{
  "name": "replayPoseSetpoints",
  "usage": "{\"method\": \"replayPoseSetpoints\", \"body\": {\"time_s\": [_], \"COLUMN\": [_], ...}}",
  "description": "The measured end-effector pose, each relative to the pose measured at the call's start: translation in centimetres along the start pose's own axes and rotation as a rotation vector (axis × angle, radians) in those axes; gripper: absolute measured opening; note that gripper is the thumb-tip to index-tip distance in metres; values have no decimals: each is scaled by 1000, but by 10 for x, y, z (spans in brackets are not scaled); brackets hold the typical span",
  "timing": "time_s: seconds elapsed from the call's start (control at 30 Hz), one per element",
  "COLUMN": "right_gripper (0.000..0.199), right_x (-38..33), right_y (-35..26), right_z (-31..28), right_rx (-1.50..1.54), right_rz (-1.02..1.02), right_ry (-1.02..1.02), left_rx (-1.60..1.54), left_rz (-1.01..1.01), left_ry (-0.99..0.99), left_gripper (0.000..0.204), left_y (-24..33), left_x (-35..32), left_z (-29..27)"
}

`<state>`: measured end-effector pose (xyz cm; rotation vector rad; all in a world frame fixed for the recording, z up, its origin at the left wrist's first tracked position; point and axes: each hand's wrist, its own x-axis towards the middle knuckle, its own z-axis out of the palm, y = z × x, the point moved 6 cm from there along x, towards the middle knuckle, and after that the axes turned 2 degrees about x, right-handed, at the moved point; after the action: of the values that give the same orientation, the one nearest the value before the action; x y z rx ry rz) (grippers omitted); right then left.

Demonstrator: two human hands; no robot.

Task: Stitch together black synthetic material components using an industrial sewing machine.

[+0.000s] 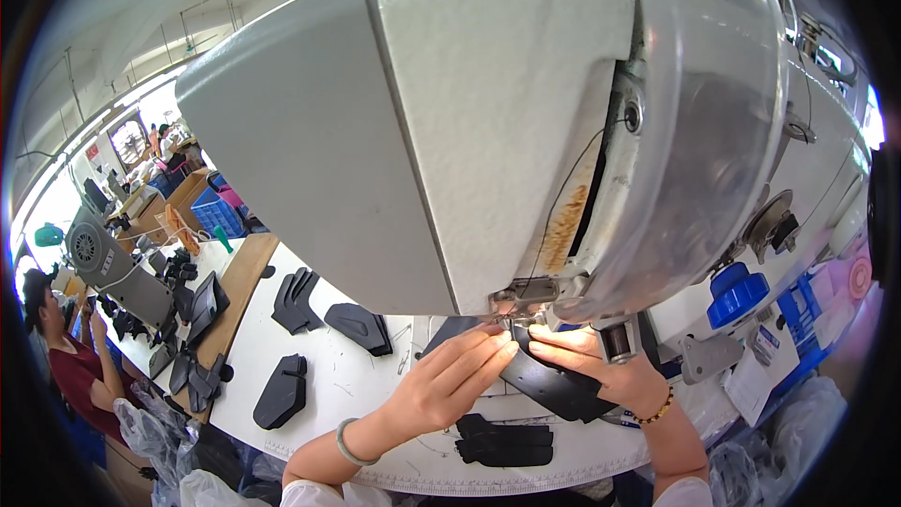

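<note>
Beneath the head of a large white sewing machine [507,84], a curved black leather-like piece [554,390] lies at the needle area. My left hand [446,380] has its fingers pressed together on the near left edge of the piece, close to the presser foot [526,296]. From the other side, my right hand [610,366] grips the same piece, its thumb and fingertips near the needle. The machine partly covers the right fingers, and the exact stitch point is hidden. A dark thread [558,202] runs down the machine's face.
Stacks of black cut pieces [282,391] lie on the white table [366,385] left of my arms, and another black stack [505,441] sits in front. A blue knob-like part [737,296] is at right. At far left, a person in a dark red shirt [75,366] works beside another machine [113,268].
</note>
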<state>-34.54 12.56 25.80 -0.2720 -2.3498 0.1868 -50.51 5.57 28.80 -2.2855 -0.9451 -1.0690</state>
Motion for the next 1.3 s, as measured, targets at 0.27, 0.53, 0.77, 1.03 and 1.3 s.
{"method": "replayPoseSetpoints", "body": {"time_s": [0.27, 0.53, 0.77, 1.03, 1.3], "right_gripper": [39, 37, 38, 41, 41], "right_x": [0, -2, -3, 3, -1], "right_y": [-2, 1, 8, 3, 2], "right_z": [2, 3, 7, 6, 6], "right_rx": [-147, -154, -68, -41, -91], "right_rz": [56, 63, 95, 89, 94], "right_ry": [17, 27, 38, 16, -18], "left_rx": [-19, 2, -41, -1, -14], "left_rz": [-5, -15, -11, 16, 19], "left_ry": [17, 27, -2, 65, 99], "left_gripper": [37, 39, 41, 37, 38], "left_y": [-6, -7, -10, -12, -14], "left_x": [-1, -3, -5, -7, -10], "left_z": [1, 3, 5, 4, 7]}}
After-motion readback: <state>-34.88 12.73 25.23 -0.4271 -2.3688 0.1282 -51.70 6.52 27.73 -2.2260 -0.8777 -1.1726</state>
